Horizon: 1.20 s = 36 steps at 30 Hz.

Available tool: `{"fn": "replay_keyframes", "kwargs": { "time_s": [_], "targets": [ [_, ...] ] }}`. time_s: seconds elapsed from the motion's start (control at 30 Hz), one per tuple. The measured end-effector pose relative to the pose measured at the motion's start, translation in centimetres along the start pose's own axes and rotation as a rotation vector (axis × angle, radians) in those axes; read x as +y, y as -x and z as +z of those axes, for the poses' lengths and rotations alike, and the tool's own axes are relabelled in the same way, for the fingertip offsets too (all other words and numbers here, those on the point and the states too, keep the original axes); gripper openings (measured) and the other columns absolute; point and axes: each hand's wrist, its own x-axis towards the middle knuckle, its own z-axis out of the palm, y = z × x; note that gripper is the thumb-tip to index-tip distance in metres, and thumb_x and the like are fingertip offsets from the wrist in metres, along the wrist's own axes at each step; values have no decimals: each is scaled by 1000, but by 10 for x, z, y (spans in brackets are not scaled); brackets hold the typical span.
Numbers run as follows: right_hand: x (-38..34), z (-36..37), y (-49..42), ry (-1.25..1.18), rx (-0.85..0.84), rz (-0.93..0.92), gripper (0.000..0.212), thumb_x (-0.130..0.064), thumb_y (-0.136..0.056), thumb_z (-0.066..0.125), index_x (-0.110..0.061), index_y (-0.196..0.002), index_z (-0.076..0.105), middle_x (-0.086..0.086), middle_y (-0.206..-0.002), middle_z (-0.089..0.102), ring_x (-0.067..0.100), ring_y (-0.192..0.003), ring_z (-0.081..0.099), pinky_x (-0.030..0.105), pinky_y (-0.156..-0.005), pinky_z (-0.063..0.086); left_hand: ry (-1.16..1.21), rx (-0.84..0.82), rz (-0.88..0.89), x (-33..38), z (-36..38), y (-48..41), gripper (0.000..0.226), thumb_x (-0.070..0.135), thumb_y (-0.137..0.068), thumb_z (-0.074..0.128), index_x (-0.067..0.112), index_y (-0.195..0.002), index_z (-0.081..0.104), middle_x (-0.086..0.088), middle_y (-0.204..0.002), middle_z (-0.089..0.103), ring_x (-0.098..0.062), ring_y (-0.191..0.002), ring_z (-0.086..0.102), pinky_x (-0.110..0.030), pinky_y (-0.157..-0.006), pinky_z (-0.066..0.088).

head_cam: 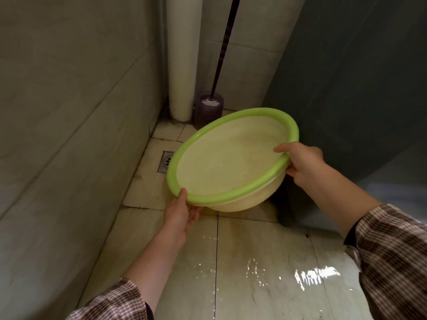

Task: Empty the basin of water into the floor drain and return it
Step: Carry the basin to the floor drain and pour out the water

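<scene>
A cream plastic basin (231,158) with a lime-green rim is held above the tiled floor, tilted down toward the left. Water fills it close to the rim. My left hand (182,213) grips the near-left rim from below, thumb on top. My right hand (300,165) holds the right rim, thumb over the edge. The square metal floor drain (164,161) lies in the floor by the left wall, partly hidden behind the basin's low left edge.
A tiled wall runs along the left. In the far corner stand a white pipe (182,61) and a dark toilet brush holder (208,109) with its long handle. A dark grey panel (358,84) closes the right side. The near floor (265,273) is wet and shiny.
</scene>
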Motion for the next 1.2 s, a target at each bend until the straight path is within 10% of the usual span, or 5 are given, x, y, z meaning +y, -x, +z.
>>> {"fn": "replay_keyframes", "kwargs": {
  "time_s": [0.13, 0.27, 0.53, 0.87, 1.2],
  "targets": [
    [8, 2, 2, -50, -44, 20, 46, -2, -68, 73, -7, -111, 58, 11, -103, 61, 24, -87, 60, 31, -60, 52, 20, -5, 2, 0, 8, -1, 19, 36, -94, 50, 17, -94, 54, -10, -90, 68, -17, -73, 65, -27, -56, 44],
    [15, -3, 0, 39, -86, 19, 45, -11, -73, 72, -17, -114, 55, 8, -112, 55, 30, -104, 53, 47, -72, 53, 13, -12, 15, 0, 14, -3, 23, 36, -95, 49, 15, -104, 54, -9, -91, 69, -16, -72, 65, -27, -54, 41],
    [24, 7, 3, 21, -213, -33, 84, -1, -72, 70, -42, -134, 31, 2, -120, 44, 38, -111, 47, 64, -75, 52, 12, -41, -19, -4, 28, -3, 27, 35, -96, 47, 13, -111, 51, -9, -86, 67, -16, -75, 64, -27, -54, 38],
    [22, 21, 4, -1, -170, -107, 82, 7, -75, 58, -42, -135, 32, -1, -113, 48, 31, -104, 50, 43, -60, 58, -32, -66, -96, -10, 25, 1, 45, 38, -96, 45, 6, -128, 50, -13, -112, 65, -13, -68, 58, -25, -59, 42],
    [21, 24, 6, 32, -149, -141, 78, 6, -77, 57, -41, -134, 33, 0, -115, 47, 30, -104, 49, 49, -69, 58, -42, -77, -114, -11, 22, 1, 42, 35, -96, 47, 6, -125, 51, -6, -94, 65, -12, -74, 59, -24, -60, 42]
  ]
}}
